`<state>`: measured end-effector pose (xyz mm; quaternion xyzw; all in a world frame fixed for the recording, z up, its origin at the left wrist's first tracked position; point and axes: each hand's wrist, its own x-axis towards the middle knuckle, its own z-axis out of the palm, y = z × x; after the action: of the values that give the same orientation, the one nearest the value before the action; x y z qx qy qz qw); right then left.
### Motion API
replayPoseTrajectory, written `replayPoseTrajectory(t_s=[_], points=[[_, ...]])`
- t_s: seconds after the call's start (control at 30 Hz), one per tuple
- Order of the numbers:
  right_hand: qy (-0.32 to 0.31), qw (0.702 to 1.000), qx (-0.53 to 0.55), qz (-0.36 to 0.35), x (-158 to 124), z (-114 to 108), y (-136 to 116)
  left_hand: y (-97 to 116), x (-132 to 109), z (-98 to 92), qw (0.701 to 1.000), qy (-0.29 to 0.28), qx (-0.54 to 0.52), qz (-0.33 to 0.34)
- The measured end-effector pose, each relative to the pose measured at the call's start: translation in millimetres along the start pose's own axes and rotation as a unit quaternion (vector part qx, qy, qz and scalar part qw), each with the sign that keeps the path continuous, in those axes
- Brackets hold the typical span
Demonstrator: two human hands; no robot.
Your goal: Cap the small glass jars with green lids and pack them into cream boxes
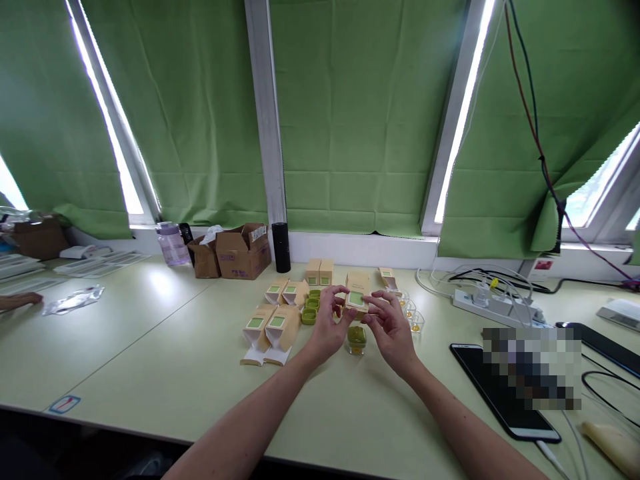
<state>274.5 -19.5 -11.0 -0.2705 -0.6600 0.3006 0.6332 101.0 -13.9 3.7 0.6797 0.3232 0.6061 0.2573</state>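
Between my two hands is a small kraft-paper box with a green panel on its front, raised a little above the table. My left hand grips its left side with thumb and fingers. On the right side, the fingers of my right hand are bent around the box's edge. Just below stands a small clear container with a green lid. To the left lie several similar boxes with open flaps, beside a column of green lids. Several clear cups with yellowish contents sit to the right, partly behind my right hand.
Two closed kraft boxes stand at the back, near a black cylinder and an open cardboard carton. A phone and a power strip with cables lie at right. Another person's hand rests at far left.
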Motion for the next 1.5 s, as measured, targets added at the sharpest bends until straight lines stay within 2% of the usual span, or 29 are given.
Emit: replayPoseTrajectory(t_s=[0.37,0.67,0.87,1.0,1.23,1.5], points=[[0.002,1.000,-0.010,0.003,-0.8,-0.7,8.4,-1.0,0.5,2.3,0.999,0.022,0.022,0.009],[0.006,1.000,-0.019,0.000,-0.2,1.0,-1.0,3.2,-1.9,-0.4,0.991,0.029,0.099,0.081],[-0.004,0.996,-0.082,-0.029,0.8,0.7,-7.7,11.6,-6.0,-3.4,0.973,0.033,0.195,0.116],[-0.022,0.990,-0.132,-0.052,-1.6,0.2,-9.1,16.3,-7.6,-2.9,0.968,0.033,0.215,0.124],[-0.062,0.972,-0.196,-0.115,-7.0,2.9,-16.9,17.2,-4.6,-2.3,0.981,0.058,0.151,0.107],[-0.121,0.956,-0.207,-0.168,-7.6,3.9,-28.6,3.4,-2.1,-5.2,0.991,0.083,0.098,0.025]])
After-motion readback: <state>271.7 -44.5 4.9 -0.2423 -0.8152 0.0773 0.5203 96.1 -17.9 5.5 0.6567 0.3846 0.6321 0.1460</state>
